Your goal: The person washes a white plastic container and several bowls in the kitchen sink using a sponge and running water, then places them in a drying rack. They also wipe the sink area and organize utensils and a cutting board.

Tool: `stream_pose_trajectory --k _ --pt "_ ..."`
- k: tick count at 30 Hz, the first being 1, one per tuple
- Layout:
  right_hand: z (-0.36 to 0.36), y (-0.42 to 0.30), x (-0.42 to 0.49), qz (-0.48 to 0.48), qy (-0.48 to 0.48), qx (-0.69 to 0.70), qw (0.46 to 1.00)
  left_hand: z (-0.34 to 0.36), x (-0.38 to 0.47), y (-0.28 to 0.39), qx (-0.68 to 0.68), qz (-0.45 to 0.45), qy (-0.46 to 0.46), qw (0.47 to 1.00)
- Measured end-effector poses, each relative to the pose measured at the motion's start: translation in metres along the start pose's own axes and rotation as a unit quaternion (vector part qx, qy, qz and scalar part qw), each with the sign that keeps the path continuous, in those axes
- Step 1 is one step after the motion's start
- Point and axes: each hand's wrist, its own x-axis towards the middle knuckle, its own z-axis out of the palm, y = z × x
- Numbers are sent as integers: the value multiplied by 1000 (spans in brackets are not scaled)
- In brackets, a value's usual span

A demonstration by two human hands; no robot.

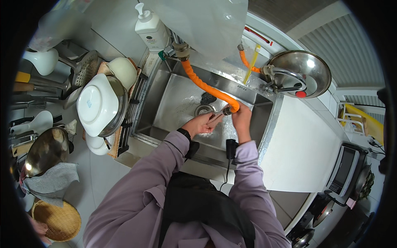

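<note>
Both my hands are over the stainless steel sink (169, 104), close to the outlet of an orange-covered hose (211, 90). My left hand (200, 124) is just left of the metal hose end (227, 110), fingers bent; a thin pale streak at its fingertips could be water or a slim object. My right hand (242, 119) is at the hose's bent end, which hides part of it, so its grip is unclear. Below them are the drain strainer (203, 109) and a dark scouring pad (207, 98). Water wets the sink floor.
A dish rack (131, 108) with an upturned white bowl (97, 104) stands left of the sink. Behind are a pump bottle (152, 31) and a hanging plastic bag (204, 24). A second tap (288, 76) and metal basin (322, 71) are at the back right, beyond the white counter (297, 145).
</note>
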Motion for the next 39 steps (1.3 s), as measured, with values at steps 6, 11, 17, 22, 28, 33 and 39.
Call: stream_pose_trajectory --k 6,11,17,22,28,33,39 --pt "44 -21 -48 -194 -133 -140 962 13 2 19 -190 132 -38 972" --pt "1 -25 -66 -254 -45 -175 950 5 -15 37 52 120 -147 981" --pt "3 -1 -21 -409 -190 -222 864 17 -43 38 294 -124 -213 923" --pt "28 9 -18 -394 -220 -322 832 13 -43 41 261 -158 -181 935" --pt "62 13 -39 -107 -379 -379 838 1 -35 -7 667 328 237 626" --pt "75 35 -57 -2 -369 -193 909 -12 -36 -19 787 334 169 490" --pt "51 -6 -97 -133 -182 -19 974 -17 -45 -17 659 203 181 701"
